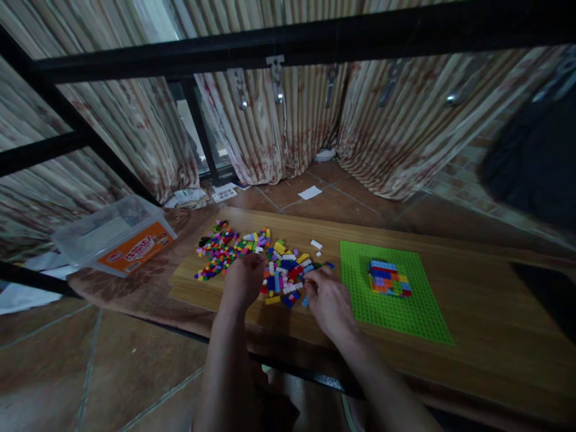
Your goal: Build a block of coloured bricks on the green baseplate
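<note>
A pile of small coloured bricks (pixel 252 255) lies on a low wooden board (pixel 472 306). My left hand (pixel 244 277) rests at the pile's near edge, fingers curled down into the bricks; what they hold is hidden. My right hand (pixel 327 297) sits at the pile's right side, fingers bent and pinching among the bricks. To its right lies a green baseplate (pixel 396 318) with a small multicoloured block of bricks (pixel 388 278) built on it. A single white brick (pixel 316 244) lies apart behind the pile.
A clear plastic box with an orange label (pixel 114 236) stands to the left on a brown cloth. Striped curtains hang behind, black metal bars cross overhead, papers lie on the tiled floor, and a dark object (pixel 551 291) sits at the board's right end.
</note>
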A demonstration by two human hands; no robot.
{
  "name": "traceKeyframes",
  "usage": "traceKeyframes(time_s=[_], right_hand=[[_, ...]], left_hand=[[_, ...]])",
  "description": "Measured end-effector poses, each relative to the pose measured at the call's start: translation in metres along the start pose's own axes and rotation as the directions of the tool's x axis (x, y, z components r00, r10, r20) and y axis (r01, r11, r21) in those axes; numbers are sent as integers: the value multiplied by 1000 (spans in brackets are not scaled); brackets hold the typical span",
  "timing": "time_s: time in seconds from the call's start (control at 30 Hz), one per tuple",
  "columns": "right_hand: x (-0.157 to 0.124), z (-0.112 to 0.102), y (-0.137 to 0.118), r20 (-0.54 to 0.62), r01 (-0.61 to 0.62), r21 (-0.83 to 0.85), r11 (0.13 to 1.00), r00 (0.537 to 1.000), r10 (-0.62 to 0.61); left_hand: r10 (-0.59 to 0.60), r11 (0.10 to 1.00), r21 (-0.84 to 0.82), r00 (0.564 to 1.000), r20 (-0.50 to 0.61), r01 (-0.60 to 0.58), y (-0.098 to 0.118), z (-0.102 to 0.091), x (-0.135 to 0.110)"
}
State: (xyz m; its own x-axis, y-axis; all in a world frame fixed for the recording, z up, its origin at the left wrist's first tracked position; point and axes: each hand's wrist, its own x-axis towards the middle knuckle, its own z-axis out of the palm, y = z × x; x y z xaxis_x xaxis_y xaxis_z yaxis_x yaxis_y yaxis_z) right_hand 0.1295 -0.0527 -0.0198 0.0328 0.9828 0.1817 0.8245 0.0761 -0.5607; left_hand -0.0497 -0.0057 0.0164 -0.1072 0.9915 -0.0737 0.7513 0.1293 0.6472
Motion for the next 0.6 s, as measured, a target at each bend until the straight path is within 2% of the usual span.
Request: traceKeyframes(time_s=[0.17,0.37,0.6], right_hand=[[0,0,2,-47,4,99,995,999,1],[-1,0,3,-30,20,156,988,999,-15],[-6,0,-13,49,203,183,962,975,-215]], left_hand=[[-11,988,154,1000,17,8,5,6,-1],[80,953,294,997,11,-80,13,16,-2],[101,943,316,995,14,-100,16,23,-2]])
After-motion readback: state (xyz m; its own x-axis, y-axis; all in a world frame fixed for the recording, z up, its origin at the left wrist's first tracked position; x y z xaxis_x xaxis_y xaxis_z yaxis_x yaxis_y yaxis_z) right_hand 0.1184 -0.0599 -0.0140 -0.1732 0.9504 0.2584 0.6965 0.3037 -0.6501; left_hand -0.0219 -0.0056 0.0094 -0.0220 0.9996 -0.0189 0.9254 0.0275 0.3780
